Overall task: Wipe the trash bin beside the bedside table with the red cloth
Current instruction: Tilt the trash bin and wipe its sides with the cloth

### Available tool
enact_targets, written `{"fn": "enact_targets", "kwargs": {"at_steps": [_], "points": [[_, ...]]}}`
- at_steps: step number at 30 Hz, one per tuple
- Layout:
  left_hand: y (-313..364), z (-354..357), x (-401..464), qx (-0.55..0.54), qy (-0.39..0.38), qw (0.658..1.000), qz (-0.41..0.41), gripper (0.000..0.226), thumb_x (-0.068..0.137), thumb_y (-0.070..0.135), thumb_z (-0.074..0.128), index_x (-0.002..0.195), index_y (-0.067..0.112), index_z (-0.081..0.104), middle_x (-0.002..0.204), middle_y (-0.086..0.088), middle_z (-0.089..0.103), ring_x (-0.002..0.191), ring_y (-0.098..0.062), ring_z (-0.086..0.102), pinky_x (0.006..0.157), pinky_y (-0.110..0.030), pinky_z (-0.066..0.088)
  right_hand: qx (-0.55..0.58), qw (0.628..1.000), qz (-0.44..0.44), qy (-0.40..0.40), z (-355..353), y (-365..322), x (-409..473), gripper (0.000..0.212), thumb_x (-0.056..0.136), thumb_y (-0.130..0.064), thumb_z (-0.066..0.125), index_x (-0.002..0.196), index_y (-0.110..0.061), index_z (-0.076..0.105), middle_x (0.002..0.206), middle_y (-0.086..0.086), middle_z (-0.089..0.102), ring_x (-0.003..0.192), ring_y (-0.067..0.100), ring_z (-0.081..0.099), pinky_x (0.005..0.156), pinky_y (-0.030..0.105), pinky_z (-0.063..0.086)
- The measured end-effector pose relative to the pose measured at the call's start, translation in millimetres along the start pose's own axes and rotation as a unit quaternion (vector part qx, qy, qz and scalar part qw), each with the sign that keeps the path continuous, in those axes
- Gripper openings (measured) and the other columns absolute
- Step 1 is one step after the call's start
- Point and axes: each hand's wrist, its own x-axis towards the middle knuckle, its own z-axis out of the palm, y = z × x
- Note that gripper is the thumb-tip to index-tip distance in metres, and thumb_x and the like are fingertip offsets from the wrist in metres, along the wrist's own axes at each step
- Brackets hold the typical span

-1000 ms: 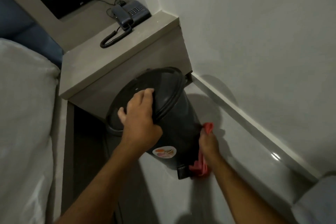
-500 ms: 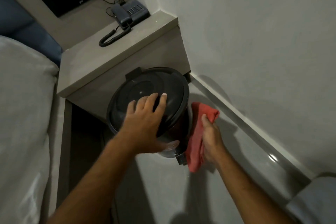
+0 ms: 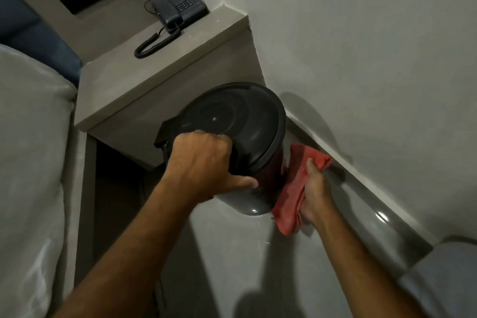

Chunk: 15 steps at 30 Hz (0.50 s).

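Note:
A dark round trash bin (image 3: 247, 121) with a shut lid stands on the floor against the front of the grey bedside table (image 3: 165, 70), tilted with its lid facing up toward me. My left hand (image 3: 204, 165) grips the near rim of the lid, thumb on the bin's side. My right hand (image 3: 312, 188) presses the red cloth (image 3: 294, 188) flat against the bin's right side, between the bin and the wall. The bin's lower body is mostly hidden behind my hands and the cloth.
A dark corded telephone (image 3: 180, 8) sits at the back of the bedside table. A white bed (image 3: 28, 162) fills the left side. The white wall (image 3: 374, 59) and its skirting (image 3: 361, 188) run close on the right. Glossy grey floor (image 3: 232, 253) lies below.
My left hand went from lying flat on the lid to gripping its near rim. The bin has turned and tilted. My right hand with the cloth stays on the bin's right side.

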Motion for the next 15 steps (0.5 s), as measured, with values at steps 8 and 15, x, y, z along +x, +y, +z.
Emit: {"fn": "enact_targets", "kwargs": {"at_steps": [8,15], "points": [[-11.1,18.1,-10.6,-0.060,-0.121,0.991,-0.004,0.123,0.055,0.075,0.060,0.151,0.011,0.016,0.152,-0.019,0.034,0.135,-0.035,0.039,0.100,-0.048,0.047,-0.002,0.999,0.010,-0.038,1.8,-5.1,-9.1,0.056,0.107,-0.043,0.033,0.148,-0.008,0.049,0.146,0.023,0.055,0.135,0.037,0.052,0.119,0.054,0.032],[-36.5,0.5,1.1,-0.149,-0.004,0.984,-0.097,0.066,0.048,0.086,0.046,0.063,0.022,0.055,0.046,0.006,0.052,0.038,-0.011,0.051,0.040,-0.018,0.036,-0.181,0.974,-0.130,-0.043,7.4,-9.9,-10.4,0.043,0.102,-0.046,0.047,0.136,-0.024,0.062,0.113,-0.002,0.073,0.102,0.014,0.069,0.095,0.032,0.052]]}}
